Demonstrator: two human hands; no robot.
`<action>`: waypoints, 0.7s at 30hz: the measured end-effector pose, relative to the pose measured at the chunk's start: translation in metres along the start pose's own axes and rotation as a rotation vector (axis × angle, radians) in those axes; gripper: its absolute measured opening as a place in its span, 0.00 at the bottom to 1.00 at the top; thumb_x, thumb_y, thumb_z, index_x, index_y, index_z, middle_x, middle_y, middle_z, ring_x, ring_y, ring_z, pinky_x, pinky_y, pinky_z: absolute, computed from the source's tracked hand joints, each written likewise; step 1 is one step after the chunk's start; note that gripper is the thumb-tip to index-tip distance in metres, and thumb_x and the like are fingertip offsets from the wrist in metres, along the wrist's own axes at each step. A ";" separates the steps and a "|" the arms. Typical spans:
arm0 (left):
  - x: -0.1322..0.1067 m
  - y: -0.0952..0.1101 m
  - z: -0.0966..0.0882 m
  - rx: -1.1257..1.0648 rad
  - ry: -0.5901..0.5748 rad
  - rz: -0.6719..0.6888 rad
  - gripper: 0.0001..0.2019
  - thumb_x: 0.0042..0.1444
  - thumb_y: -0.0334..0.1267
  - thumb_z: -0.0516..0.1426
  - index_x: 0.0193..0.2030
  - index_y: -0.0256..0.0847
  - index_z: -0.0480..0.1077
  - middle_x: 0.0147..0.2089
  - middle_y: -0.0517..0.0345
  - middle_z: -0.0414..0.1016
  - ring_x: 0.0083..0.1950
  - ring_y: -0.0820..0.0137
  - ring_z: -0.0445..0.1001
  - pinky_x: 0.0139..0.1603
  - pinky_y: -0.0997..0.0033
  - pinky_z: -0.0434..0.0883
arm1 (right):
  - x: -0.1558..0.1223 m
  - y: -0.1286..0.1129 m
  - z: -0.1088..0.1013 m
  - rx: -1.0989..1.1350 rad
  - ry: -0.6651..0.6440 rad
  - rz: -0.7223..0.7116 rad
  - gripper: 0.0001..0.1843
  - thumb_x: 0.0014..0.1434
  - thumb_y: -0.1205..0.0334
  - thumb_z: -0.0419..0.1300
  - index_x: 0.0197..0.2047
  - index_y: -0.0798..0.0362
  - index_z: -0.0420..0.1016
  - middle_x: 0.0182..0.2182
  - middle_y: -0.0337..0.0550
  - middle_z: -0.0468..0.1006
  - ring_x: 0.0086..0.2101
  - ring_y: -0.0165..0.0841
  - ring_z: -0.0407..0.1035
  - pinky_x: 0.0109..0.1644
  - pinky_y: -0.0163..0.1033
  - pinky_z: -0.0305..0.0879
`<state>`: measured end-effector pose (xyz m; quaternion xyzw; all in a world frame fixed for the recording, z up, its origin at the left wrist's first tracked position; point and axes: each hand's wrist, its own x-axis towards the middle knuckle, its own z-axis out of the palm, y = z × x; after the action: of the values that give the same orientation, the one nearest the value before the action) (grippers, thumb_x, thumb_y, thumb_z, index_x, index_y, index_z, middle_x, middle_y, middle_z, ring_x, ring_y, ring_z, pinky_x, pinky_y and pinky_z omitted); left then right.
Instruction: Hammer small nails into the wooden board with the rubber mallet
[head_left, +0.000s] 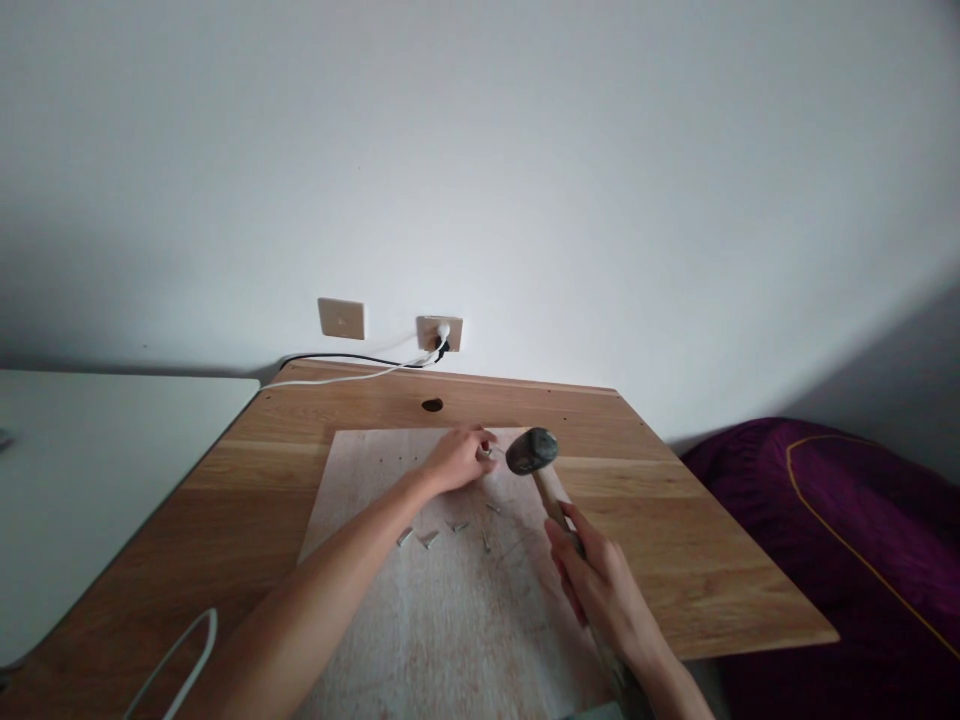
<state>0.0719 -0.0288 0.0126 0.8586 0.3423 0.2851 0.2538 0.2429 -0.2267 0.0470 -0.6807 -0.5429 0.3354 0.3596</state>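
A person's right hand [592, 565] grips a dark-headed mallet [533, 452] right of centre in the frame, near the left hand [457, 460], which pinches a small metal fastener [487, 453] above a pale board [427, 640]. Loose fasteners [430, 540] lie on the board at lower centre, atop a wooden table [675, 510].

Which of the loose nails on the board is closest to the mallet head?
The loose nail farthest up the board, nearest the wall; the other loose nails lie lower, farther from the mallet head.
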 end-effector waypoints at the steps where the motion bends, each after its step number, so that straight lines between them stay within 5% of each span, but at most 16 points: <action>1: -0.001 0.000 0.001 0.021 -0.002 -0.008 0.20 0.54 0.39 0.68 0.54 0.39 0.77 0.48 0.50 0.78 0.45 0.61 0.78 0.51 0.64 0.73 | 0.003 -0.005 -0.001 0.015 0.006 -0.007 0.33 0.69 0.39 0.49 0.64 0.56 0.65 0.17 0.27 0.64 0.12 0.28 0.61 0.13 0.30 0.55; 5: -0.002 -0.003 0.002 0.072 0.014 -0.025 0.36 0.50 0.46 0.71 0.63 0.39 0.68 0.54 0.45 0.73 0.51 0.55 0.77 0.55 0.59 0.73 | 0.023 -0.022 -0.002 -0.006 0.001 -0.075 0.30 0.69 0.41 0.50 0.62 0.56 0.66 0.17 0.26 0.64 0.12 0.26 0.61 0.13 0.29 0.58; 10: -0.002 -0.003 0.001 0.069 -0.003 -0.004 0.30 0.51 0.45 0.70 0.58 0.39 0.68 0.54 0.46 0.71 0.54 0.53 0.76 0.55 0.59 0.73 | 0.042 -0.026 0.005 -0.155 -0.109 -0.066 0.23 0.69 0.45 0.49 0.52 0.54 0.70 0.18 0.28 0.67 0.12 0.28 0.64 0.11 0.29 0.58; 21: -0.002 0.000 -0.001 0.054 0.007 -0.005 0.26 0.52 0.44 0.70 0.55 0.41 0.69 0.52 0.48 0.73 0.53 0.55 0.76 0.53 0.60 0.73 | 0.041 -0.025 0.011 -0.215 -0.040 -0.070 0.23 0.69 0.47 0.46 0.54 0.55 0.70 0.20 0.34 0.70 0.13 0.29 0.68 0.13 0.30 0.61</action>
<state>0.0705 -0.0299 0.0127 0.8633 0.3527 0.2782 0.2301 0.2285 -0.1810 0.0604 -0.6893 -0.6063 0.2761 0.2849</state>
